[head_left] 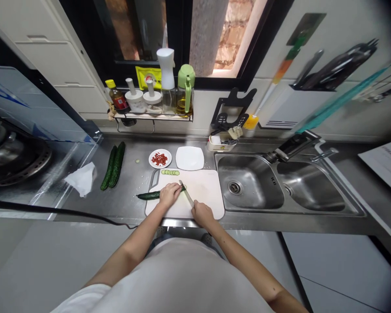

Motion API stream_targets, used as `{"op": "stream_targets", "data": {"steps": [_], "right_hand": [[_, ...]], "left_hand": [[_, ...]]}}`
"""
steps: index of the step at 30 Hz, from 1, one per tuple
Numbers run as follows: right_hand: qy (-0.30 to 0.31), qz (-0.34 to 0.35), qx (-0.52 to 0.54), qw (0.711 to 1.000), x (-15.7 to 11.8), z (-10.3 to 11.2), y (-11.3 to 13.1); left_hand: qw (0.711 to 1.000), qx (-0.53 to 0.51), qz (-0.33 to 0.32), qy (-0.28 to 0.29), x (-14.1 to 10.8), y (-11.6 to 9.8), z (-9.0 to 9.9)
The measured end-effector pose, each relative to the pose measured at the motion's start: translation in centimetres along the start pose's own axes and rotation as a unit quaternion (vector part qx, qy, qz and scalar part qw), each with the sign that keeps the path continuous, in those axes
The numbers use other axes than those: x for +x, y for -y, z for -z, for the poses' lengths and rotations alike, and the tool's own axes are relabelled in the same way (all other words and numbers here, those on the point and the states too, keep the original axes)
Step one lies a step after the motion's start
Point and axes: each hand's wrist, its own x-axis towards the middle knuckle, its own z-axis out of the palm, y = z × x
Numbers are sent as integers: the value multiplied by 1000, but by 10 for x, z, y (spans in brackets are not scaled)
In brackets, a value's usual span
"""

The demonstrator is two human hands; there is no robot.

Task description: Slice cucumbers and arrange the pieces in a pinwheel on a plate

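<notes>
A white cutting board [205, 191] lies on the steel counter. Across its left part, a dark green cucumber [149, 196] points leftward past the board's edge. My left hand [170, 194] is closed over the cucumber near its right, cut end. My right hand [202, 213] grips the handle of a knife [187, 194], whose blade is at that cut end. Several cucumber slices [170, 172] lie in a row at the board's upper left. Behind the board are a small plate of chopped red pieces [160, 158] and a square white plate [189, 158] with nothing on it.
Two whole cucumbers [113, 166] and a crumpled white cloth or paper [81, 179] lie at the left. A double sink [254, 182] with a faucet [291, 147] is at the right. Bottles and jars stand on a wall rack [154, 116]. A stove [16, 156] is at the far left.
</notes>
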Motion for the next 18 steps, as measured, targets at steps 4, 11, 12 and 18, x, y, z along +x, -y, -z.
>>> {"op": "stream_targets", "data": {"steps": [4, 11, 12, 18], "right_hand": [[11, 1, 0, 1000, -3, -3, -4], [5, 10, 5, 1000, 1, -4, -4], [2, 11, 5, 1000, 2, -4, -3], [-1, 4, 2, 1000, 3, -4, -1]], "left_hand": [[1000, 0, 14, 19, 0, -2, 2], [998, -2, 35, 48, 1, -5, 6], [998, -2, 37, 52, 1, -5, 7], [998, -3, 36, 50, 1, -7, 8]]}}
